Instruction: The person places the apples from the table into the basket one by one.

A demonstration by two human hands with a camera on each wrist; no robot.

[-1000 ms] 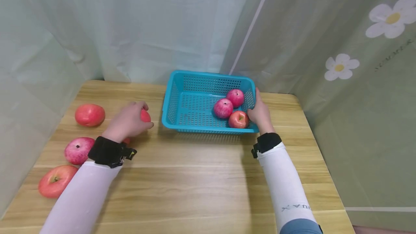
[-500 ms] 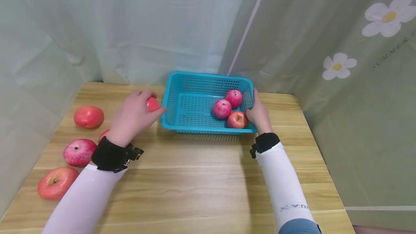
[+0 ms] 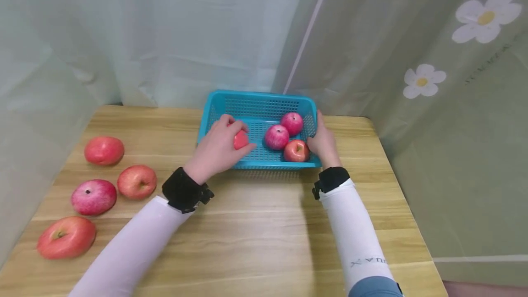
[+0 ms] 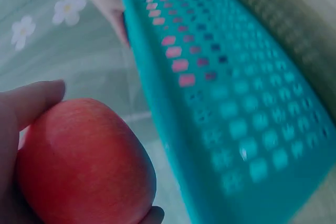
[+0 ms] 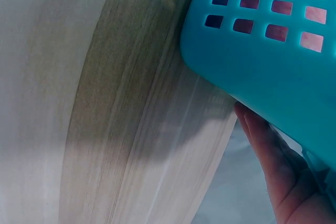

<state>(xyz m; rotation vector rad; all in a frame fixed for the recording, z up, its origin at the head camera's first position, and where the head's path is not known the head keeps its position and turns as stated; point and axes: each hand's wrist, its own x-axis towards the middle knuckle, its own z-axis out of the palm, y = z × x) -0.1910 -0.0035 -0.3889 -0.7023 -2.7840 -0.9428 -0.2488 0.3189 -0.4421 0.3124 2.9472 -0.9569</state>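
My left hand (image 3: 217, 146) holds a red apple (image 3: 241, 140) above the left part of a blue perforated plastic basket (image 3: 268, 165). In the left wrist view the apple (image 4: 86, 166) sits between thumb and fingers, apart from the basket's rim (image 4: 157, 114). At the basket's right end, my right hand (image 3: 323, 145) grips the rim, its thumb over the inner side. The right wrist view shows fingers (image 5: 273, 166) against the outside of the basket wall (image 5: 252, 66). Inside, toward the right, lie two pink-striped apples (image 3: 277, 137) (image 3: 292, 123) and a red apple (image 3: 296, 151).
Several fruits lie at the table's left: a red one (image 3: 104, 151), a red apple (image 3: 137, 182), a pink-striped apple (image 3: 94, 197) and a larger red apple (image 3: 67, 237). The wooden table (image 3: 264, 242) meets a pale curtain (image 3: 198, 35) behind the basket.
My left hand has carried the apple rightward from the table's left side to over the basket, uncovering another red apple behind. The right hand stays on the basket's rim.
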